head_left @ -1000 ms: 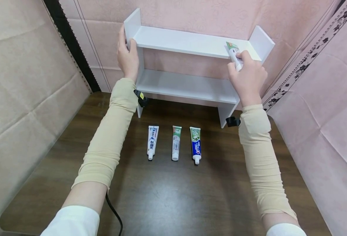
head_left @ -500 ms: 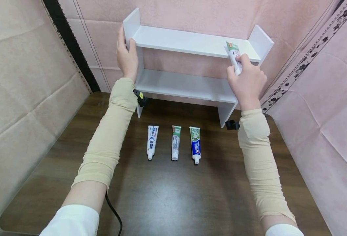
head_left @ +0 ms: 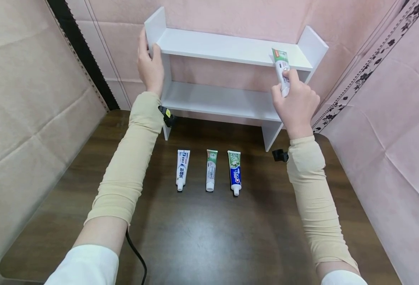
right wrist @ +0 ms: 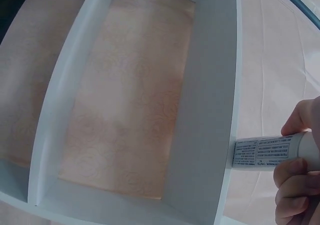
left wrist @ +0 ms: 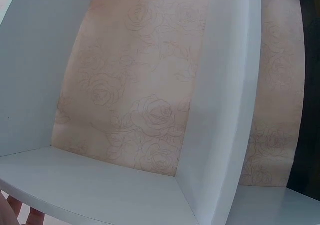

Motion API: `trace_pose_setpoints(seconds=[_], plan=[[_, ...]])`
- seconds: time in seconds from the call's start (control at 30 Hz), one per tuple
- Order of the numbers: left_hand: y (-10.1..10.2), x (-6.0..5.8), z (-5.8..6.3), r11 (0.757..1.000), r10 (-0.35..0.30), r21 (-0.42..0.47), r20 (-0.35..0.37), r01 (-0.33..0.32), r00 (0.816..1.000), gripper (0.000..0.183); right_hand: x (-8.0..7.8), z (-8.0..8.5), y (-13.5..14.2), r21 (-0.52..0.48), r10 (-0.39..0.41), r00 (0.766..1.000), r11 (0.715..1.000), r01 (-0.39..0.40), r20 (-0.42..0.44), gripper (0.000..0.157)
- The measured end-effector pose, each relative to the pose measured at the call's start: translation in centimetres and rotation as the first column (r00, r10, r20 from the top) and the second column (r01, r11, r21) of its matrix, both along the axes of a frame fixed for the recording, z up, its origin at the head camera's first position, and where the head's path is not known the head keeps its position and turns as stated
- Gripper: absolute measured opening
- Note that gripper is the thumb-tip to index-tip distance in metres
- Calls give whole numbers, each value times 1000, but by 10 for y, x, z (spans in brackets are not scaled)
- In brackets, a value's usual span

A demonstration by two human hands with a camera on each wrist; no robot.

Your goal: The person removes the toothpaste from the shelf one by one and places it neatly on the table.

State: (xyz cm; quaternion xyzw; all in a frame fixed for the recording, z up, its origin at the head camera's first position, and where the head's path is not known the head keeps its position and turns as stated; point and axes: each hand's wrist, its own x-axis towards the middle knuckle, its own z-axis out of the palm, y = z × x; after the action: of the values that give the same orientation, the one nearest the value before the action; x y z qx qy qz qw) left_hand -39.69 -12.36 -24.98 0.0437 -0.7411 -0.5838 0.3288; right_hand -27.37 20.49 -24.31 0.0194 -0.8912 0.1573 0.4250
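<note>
A white two-tier shelf (head_left: 216, 97) stands at the back of the table. My left hand (head_left: 150, 69) holds its left side panel near the top, fingers along the outside and thumb by the front edge. In my right hand (head_left: 297, 103) is a white and green toothpaste tube (head_left: 281, 65), gripped near the cap end. Its green flat end reaches over the right part of the top board. In the right wrist view, thumb and curled fingers (right wrist: 292, 185) hold the tube (right wrist: 262, 152), whose far end is hidden behind the board.
Three toothpaste tubes lie in a row in front of the shelf: a white and blue tube (head_left: 182, 170), a green and white tube (head_left: 211, 170) and a green and blue tube (head_left: 234, 173). Pink cloth walls (head_left: 383, 118) surround the brown table (head_left: 195, 237). A black cable (head_left: 136, 251) runs at front left.
My right hand has come slightly down and back relative to the shelf, still holding the tube. The left hand keeps its hold on the side panel. The whole head view has shifted a little.
</note>
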Motion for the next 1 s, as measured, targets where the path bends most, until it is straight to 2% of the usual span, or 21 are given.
trace_pose_setpoints(seconds=[0.5, 0.77, 1.0], plan=[[-3, -2, -1, 1000, -18, 6, 0, 18, 1000, 51, 10, -10, 3, 76, 1, 999, 997, 3, -51, 33], [-3, -1, 0, 1000, -17, 13, 22, 17, 1000, 52, 21, -14, 7, 120, 19, 999, 993, -14, -44, 32], [-4, 2, 1, 1000, -28, 5, 8, 28, 1000, 52, 32, -20, 14, 46, 48, 997, 998, -46, -52, 34]])
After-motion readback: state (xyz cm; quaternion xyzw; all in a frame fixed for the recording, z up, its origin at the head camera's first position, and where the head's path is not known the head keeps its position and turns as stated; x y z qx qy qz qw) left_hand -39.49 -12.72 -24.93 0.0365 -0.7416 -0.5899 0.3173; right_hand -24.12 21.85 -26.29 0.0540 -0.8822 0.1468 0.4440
